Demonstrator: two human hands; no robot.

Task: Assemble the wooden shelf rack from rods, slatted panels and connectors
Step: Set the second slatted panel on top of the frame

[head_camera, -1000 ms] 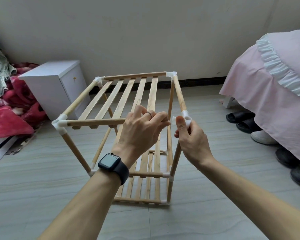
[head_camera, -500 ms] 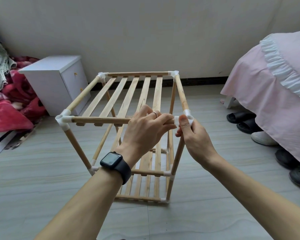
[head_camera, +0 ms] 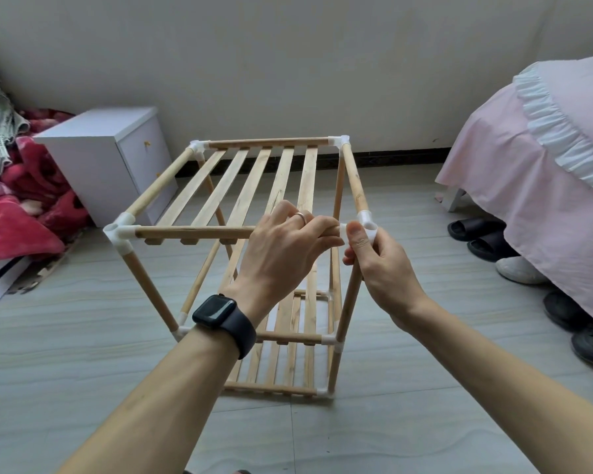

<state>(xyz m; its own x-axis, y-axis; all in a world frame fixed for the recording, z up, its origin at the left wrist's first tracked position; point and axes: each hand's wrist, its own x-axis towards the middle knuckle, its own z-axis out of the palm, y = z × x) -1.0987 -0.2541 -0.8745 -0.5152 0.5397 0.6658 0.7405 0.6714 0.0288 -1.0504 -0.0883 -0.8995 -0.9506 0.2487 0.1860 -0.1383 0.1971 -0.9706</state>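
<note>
The rack (head_camera: 243, 186) beside the white cabinet (head_camera: 93, 155) looks almost finished: at its top corner away from the cabinet, the left hand (head_camera: 281, 254) grips the front rod (head_camera: 192, 231) and the right hand (head_camera: 387, 271) pinches the connector (head_camera: 367, 220), perhaps not fully joined.

The left hand (head_camera: 285, 254) covers the right end of the front rod (head_camera: 192, 231), so its seating in the corner connector (head_camera: 366, 217) cannot be told. At the right edge the bed (head_camera: 514, 172) is cut off.
</note>
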